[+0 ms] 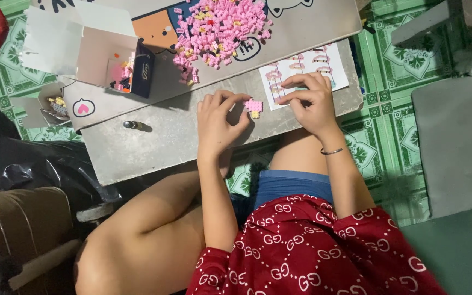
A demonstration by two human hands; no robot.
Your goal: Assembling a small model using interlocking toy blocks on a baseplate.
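A small pink and yellow block model [254,107] lies on the grey low table [159,136]. My left hand [219,121] rests on the table with its fingertips touching the model. My right hand [312,101] lies on a white instruction sheet [323,63] with pink pictures, its fingers curled and pinched close together; whether a tiny block is between them I cannot tell. A heap of small pink and yellow blocks [219,27] is spread on a flat patterned surface [301,27] further up the table.
An open white cardboard box [110,60] with some blocks stands at the upper left, a smaller open box [53,104] beside it. A small dark cylinder [131,125] lies on the table. Green patterned floor tiles [394,131] surround the table; a grey mat [457,136] lies right.
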